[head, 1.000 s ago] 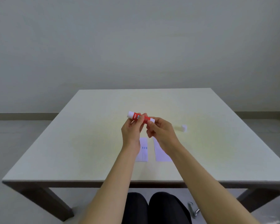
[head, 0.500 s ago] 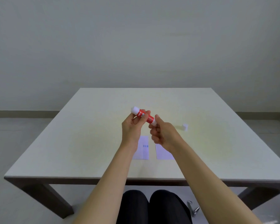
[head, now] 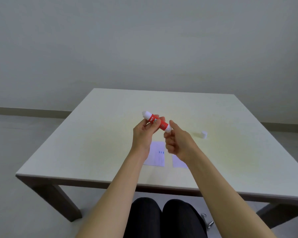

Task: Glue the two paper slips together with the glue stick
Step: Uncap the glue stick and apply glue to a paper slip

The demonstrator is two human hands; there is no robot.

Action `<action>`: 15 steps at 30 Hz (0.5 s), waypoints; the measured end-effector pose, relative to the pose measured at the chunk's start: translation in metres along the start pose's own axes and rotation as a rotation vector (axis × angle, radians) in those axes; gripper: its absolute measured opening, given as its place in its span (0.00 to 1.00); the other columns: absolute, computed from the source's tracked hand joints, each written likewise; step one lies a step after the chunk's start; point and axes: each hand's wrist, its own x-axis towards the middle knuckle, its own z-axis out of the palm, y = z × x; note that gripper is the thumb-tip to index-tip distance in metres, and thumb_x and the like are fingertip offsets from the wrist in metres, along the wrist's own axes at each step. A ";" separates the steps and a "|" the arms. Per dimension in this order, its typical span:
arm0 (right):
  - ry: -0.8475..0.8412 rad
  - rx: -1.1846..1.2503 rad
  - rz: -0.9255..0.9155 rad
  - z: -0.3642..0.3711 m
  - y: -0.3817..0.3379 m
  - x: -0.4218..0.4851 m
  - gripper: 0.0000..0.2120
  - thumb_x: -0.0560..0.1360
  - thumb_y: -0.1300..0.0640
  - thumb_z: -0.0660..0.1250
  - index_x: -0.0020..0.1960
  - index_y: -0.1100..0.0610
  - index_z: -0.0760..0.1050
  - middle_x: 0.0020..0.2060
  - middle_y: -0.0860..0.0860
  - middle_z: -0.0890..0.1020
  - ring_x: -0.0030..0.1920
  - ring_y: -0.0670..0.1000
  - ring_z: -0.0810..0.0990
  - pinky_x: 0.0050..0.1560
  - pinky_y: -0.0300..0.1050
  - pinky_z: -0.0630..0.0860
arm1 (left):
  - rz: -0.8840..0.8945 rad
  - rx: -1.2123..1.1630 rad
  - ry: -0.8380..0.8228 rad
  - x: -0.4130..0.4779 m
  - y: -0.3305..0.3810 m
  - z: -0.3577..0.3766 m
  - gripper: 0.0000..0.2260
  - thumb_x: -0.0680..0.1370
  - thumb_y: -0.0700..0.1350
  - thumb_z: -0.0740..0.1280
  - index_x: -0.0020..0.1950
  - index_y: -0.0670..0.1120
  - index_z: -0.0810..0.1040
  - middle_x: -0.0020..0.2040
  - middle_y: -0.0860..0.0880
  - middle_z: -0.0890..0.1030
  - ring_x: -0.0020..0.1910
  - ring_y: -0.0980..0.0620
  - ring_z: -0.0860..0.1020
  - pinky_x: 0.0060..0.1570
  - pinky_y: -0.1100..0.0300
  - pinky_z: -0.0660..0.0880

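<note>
We see the left hand clamped around the red middle of the glue stick, held tilted in the air above the table. The right hand pinches the stick's lower white end between thumb and fingers. Below the hands, two paper slips lie flat side by side near the table's front edge, apart from each other: the left slip and the right slip. A small white cap sits alone towards the table's right edge.
</note>
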 end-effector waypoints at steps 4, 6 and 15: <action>-0.050 -0.209 -0.232 0.003 0.001 -0.002 0.14 0.79 0.49 0.60 0.41 0.58 0.72 0.30 0.53 0.70 0.23 0.48 0.70 0.25 0.38 0.66 | -0.007 0.000 0.022 0.000 0.002 -0.003 0.05 0.75 0.40 0.68 0.50 0.43 0.80 0.45 0.51 0.87 0.49 0.55 0.83 0.54 0.62 0.74; -0.069 -0.130 -0.078 0.002 0.000 -0.002 0.19 0.79 0.46 0.59 0.38 0.59 0.72 0.25 0.51 0.66 0.21 0.48 0.65 0.22 0.37 0.65 | -0.029 -0.008 -0.028 -0.002 0.001 -0.006 0.04 0.76 0.40 0.67 0.50 0.45 0.80 0.45 0.51 0.87 0.50 0.55 0.83 0.55 0.62 0.74; -0.243 0.136 0.033 0.001 0.008 0.002 0.25 0.77 0.39 0.57 0.44 0.59 0.79 0.29 0.53 0.78 0.27 0.50 0.78 0.26 0.39 0.75 | -0.008 0.181 -0.230 -0.006 0.007 -0.017 0.08 0.78 0.43 0.65 0.54 0.51 0.79 0.54 0.58 0.84 0.54 0.64 0.80 0.51 0.71 0.73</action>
